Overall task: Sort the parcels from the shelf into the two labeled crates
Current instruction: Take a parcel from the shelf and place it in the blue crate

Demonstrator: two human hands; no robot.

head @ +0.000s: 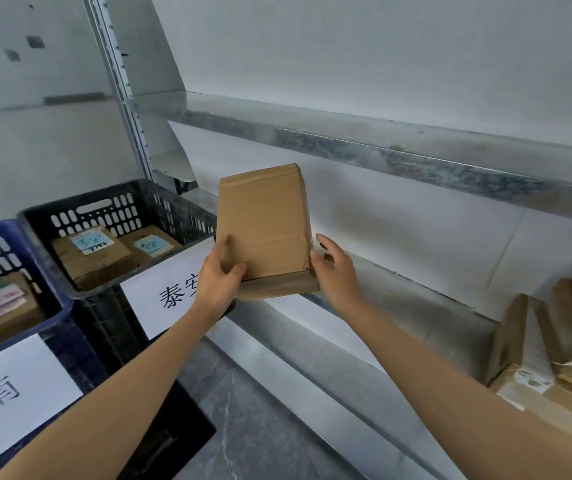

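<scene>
**Parcel held between both hands**

From the head view I saw the brown cardboard parcel (263,226) upright above the metal shelf (416,299). My left hand (217,275) gripped its lower left corner; my right hand (334,271) touched its right edge, fingers (326,242) spread loose. The black slotted crate (80,209) sat just left.

black crate's paper sign (170,289) reads 泰安 (second character half hidden); blue crate's sign (7,396) shows 南.
</scene>
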